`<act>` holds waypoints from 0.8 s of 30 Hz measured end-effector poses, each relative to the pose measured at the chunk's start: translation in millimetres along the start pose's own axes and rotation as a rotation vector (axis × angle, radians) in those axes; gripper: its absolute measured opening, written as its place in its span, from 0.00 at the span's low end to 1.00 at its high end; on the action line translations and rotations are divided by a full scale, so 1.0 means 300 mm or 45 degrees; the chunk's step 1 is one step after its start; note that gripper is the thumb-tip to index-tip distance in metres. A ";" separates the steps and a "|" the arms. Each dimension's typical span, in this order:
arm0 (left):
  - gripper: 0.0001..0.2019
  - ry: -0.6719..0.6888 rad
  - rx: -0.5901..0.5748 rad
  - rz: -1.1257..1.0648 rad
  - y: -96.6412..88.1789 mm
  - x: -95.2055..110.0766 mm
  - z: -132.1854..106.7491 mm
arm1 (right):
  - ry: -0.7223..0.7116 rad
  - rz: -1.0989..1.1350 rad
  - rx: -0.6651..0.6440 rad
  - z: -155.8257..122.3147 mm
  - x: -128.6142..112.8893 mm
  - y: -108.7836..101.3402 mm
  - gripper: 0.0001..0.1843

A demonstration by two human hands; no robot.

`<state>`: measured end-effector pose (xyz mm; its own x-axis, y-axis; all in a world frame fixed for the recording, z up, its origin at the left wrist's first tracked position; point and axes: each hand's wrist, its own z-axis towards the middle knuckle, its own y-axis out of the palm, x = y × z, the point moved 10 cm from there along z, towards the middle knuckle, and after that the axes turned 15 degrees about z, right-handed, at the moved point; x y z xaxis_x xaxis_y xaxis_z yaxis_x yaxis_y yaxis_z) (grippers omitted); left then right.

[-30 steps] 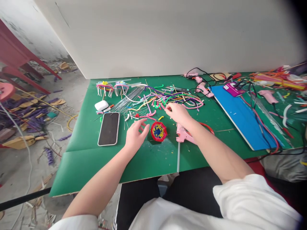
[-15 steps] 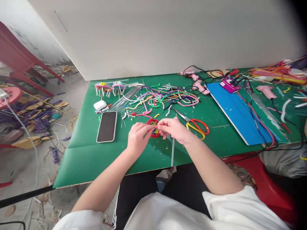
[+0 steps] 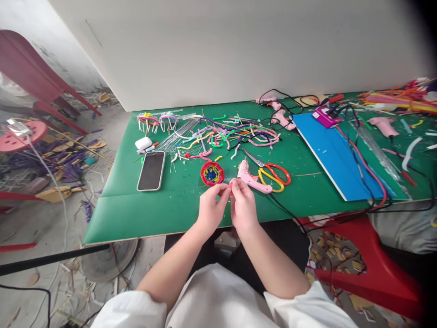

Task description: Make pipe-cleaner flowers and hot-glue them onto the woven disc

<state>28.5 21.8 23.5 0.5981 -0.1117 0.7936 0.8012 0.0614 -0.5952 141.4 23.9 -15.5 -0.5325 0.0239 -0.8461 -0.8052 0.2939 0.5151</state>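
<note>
My left hand (image 3: 212, 207) and my right hand (image 3: 244, 205) meet over the near part of the green table. Both are closed, their fingertips pinching a small pink piece (image 3: 231, 183) that looks like pipe cleaner; the fingers cover most of it. Just beyond the left fingertips lies a red eight-sided piece (image 3: 221, 175) with a yellow and blue middle. A pink glue gun (image 3: 254, 182) rests on its side by my right hand, its nozzle pointing away from me. Scissors (image 3: 269, 171) with orange and yellow handles lie open behind it.
A phone (image 3: 151, 171) and a white case (image 3: 143, 144) lie to the left. Tangled pipe cleaners (image 3: 235, 134) and thin wires spread across the back. Rightward are a blue board (image 3: 334, 159), a purple power strip (image 3: 327, 118), cables and another pink glue gun (image 3: 383, 126).
Both hands have drawn back toward me, still pinching the pink piece. The red eight-sided piece is now uncovered, and the glue gun beside my right hand shows in full.
</note>
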 end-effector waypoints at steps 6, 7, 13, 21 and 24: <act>0.09 0.460 -0.060 0.519 0.021 0.130 -0.040 | -0.514 -0.793 -0.477 -0.039 -0.185 -0.001 0.07; 0.10 0.553 -0.088 0.647 0.024 0.154 -0.046 | -0.657 -0.944 -0.580 -0.055 -0.222 0.015 0.06; 0.14 0.763 -0.226 1.080 0.028 0.224 -0.055 | -0.972 -1.376 -0.915 -0.107 -0.278 0.062 0.06; 0.09 -0.004 0.122 0.002 0.026 0.089 -0.061 | -0.521 -0.515 -0.183 -0.054 -0.212 -0.075 0.07; 0.09 0.013 0.087 0.050 0.041 0.065 -0.052 | -0.693 -0.707 -0.273 -0.064 -0.238 -0.046 0.06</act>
<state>50.0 5.0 29.7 0.6291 -0.1182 0.7683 0.7768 0.1335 -0.6155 185.6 -0.3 40.4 0.1172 0.4069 -0.9059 -0.9770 0.2108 -0.0317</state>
